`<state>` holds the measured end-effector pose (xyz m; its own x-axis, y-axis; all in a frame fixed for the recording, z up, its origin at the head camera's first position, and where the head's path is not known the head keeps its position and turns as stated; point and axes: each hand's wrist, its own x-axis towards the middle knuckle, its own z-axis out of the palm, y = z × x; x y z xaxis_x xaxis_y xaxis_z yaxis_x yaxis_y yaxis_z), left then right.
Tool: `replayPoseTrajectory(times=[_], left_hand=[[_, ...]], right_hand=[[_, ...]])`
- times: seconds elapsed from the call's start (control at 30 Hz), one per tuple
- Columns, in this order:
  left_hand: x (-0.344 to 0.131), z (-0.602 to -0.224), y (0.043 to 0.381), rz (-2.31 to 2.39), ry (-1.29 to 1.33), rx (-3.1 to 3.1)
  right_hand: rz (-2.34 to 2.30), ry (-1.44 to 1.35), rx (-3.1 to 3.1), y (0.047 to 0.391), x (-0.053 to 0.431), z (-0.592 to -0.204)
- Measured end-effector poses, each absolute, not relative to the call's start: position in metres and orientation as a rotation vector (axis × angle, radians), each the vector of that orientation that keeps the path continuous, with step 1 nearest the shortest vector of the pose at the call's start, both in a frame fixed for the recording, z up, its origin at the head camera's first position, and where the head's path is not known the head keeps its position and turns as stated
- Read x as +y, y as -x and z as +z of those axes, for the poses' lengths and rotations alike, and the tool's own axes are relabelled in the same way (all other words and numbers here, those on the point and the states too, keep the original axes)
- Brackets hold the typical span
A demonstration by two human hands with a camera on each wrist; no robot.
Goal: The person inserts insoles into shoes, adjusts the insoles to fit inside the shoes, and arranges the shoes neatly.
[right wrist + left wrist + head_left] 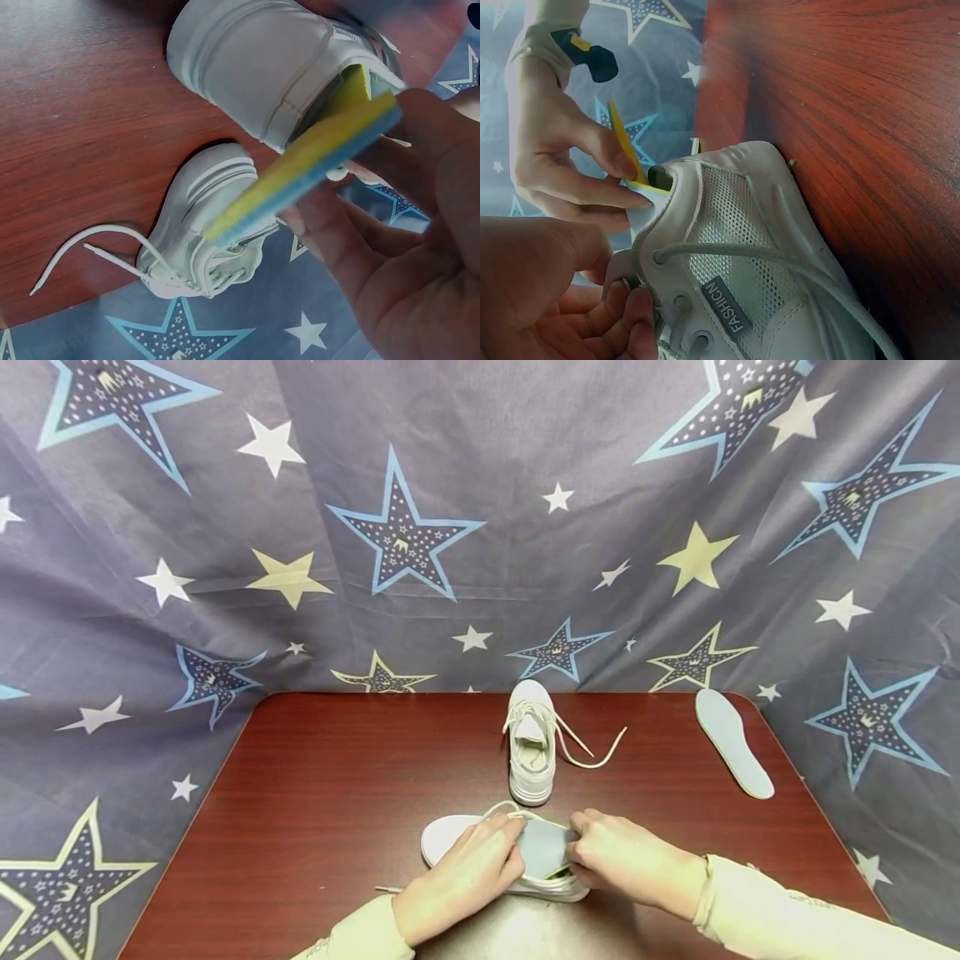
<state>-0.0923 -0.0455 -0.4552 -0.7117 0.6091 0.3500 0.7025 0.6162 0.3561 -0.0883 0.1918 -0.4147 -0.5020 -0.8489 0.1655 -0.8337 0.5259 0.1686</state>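
A white lace-up shoe point(444, 837) lies sideways near the table's front, toe to the left. My left hand point(480, 864) pinches its tongue point(620, 267) at the opening. In my right hand point(626, 860) the heel end of an insole point(542, 847) is gripped between thumb and fingers. This insole is pale blue on top, with a yellow underside point(300, 161) facing the heel collar in the right wrist view. Its front part goes down into the shoe and is hidden there; the heel end stands tilted up out of the opening.
Behind, a second white shoe point(532, 789) stands with loosened laces trailing right. Another pale blue insole point(735, 743) lies near the table's right edge. The reddish-brown table point(322, 777) backs onto a star-patterned curtain point(510, 552). A lace end point(387, 889) sticks out left of the near shoe.
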Motion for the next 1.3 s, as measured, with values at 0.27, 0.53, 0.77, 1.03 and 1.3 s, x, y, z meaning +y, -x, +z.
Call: replayPoseTrajectory(times=[0.27, 0.53, 0.77, 1.03, 1.3], left_hand=[[-0.047, -0.454, 0.092, -0.72, 1.087, -2.65], [-0.049, -0.456, 0.092, -0.72, 1.106, -2.579], [-0.049, -0.458, 0.093, -0.718, 1.114, -2.6], [-0.048, -0.458, 0.093, -0.721, 1.111, -2.591], [-0.049, -0.458, 0.093, -0.725, 1.112, -2.577]], right_hand=[[-0.075, -1.431, -2.523, 0.09, 0.182, -0.418], [-0.064, -1.448, -2.497, 0.094, 0.176, -0.422], [-0.109, -1.487, -2.49, 0.097, 0.17, -0.426], [-0.152, -1.498, -2.444, 0.097, 0.163, -0.431], [-0.043, -1.444, -2.533, 0.093, 0.164, -0.428]])
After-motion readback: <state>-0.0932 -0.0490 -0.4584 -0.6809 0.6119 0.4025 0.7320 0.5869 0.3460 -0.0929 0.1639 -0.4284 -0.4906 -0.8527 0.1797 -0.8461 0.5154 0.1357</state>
